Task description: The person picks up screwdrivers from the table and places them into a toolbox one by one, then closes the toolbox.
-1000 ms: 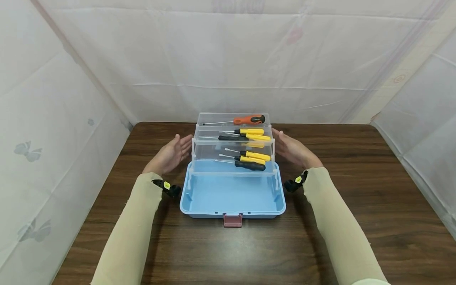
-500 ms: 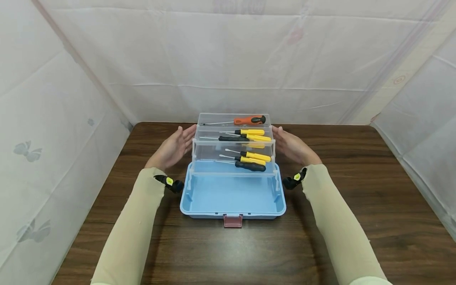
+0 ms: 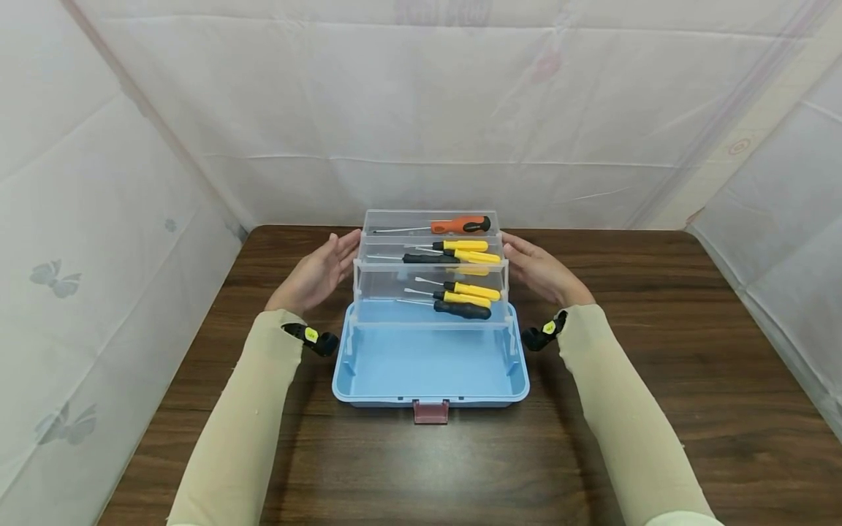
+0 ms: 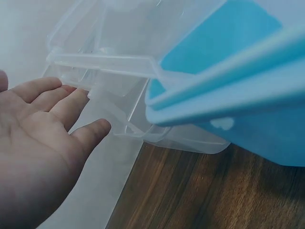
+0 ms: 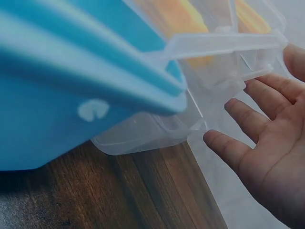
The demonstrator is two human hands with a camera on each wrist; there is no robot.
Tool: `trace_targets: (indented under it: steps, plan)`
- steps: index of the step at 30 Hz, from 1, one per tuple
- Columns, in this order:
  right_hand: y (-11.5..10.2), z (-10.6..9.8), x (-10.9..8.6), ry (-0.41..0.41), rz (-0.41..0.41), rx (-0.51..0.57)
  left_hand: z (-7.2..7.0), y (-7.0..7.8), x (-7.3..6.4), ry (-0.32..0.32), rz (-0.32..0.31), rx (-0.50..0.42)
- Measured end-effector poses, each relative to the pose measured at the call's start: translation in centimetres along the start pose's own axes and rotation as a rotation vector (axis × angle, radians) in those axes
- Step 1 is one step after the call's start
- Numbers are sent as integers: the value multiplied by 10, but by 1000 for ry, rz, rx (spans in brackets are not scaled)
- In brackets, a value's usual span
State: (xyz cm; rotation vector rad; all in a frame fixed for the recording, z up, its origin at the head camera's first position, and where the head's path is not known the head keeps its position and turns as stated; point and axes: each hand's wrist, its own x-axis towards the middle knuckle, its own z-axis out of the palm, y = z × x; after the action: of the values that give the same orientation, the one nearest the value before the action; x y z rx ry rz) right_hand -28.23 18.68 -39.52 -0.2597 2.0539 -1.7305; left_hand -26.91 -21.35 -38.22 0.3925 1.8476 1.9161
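A light blue toolbox (image 3: pixel 430 365) stands unfolded on the table, its clear stepped trays (image 3: pixel 384 310) raised at the back. Several screwdrivers lie in the trays: an orange-and-black screwdriver (image 3: pixel 450 225) at the top, and yellow-handled screwdrivers (image 3: pixel 476 291) and black-handled screwdrivers (image 3: pixel 463 310) below. My left hand (image 3: pixel 314 276) is at the trays' left side, palm inward, fingers extended. Opposite it, my right hand (image 3: pixel 542 274) has its fingers extended at the right side. Both wrist views show the fingertips at the clear plastic behind the blue base; whether they press it is unclear.
The dark wooden table (image 3: pixel 658 329) extends on both sides and in front of the box. White sheeting (image 3: pixel 421 109) hangs behind and at both sides. A reddish latch (image 3: pixel 430 413) hangs from the box's front edge.
My left hand has come slightly inward and its fingertips have reached the tray side. The box and trays have shifted very slightly toward me. My right hand has hardly moved.
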Motion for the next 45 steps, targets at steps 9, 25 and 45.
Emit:
trace_targets:
  steps: [9,25,45]
  plan:
    - [4,1,-2,-16,1,-7,-7,-10,0,5,-15,32]
    - [21,-3,-14,-58,60,-78,-4,-40,-9,-99,-139,56]
    - [51,-6,-21,-208,61,66,-17,-59,-17,-130,-72,9]
